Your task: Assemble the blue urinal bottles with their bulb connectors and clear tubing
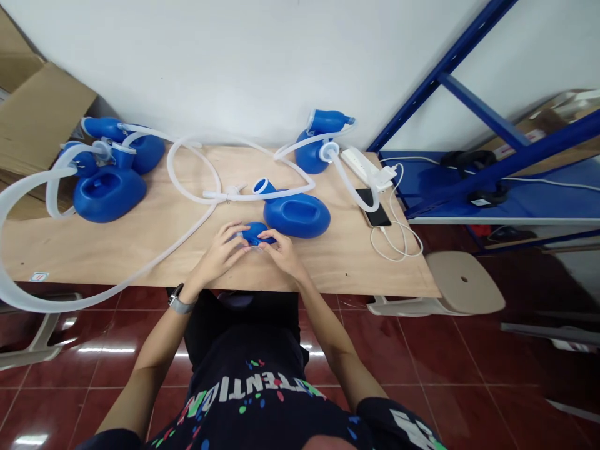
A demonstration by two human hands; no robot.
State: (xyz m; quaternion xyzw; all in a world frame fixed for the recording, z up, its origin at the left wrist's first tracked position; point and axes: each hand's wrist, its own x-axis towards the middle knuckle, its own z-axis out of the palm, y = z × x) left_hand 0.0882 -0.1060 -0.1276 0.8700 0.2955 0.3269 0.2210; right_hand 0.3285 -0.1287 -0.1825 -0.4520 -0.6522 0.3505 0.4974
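Near the front edge of the table, a small blue plastic urinal funnel [255, 232] lies between my hands. My left hand [224, 253] has its fingers closed on the left end of the funnel, where a bit of clear plastic shows. From the other side my right hand [284, 255] pinches its narrow end with thumb and fingers. Just behind and to the right, a blue urinal bottle [300, 215] lies on its side, its white-rimmed neck uncapped and pointing to the back left. A loose translucent hose [187, 234] curves across the table to the left of my hands.
Blue bottles with hoses [110, 194] stand at the left beside a cardboard box [47, 115]. Another bottle with funnel and hose [312, 153] is at the back. A phone [375, 209], cables and a power strip [360, 165] lie right, by a blue rack [450, 56] and stool [464, 281].
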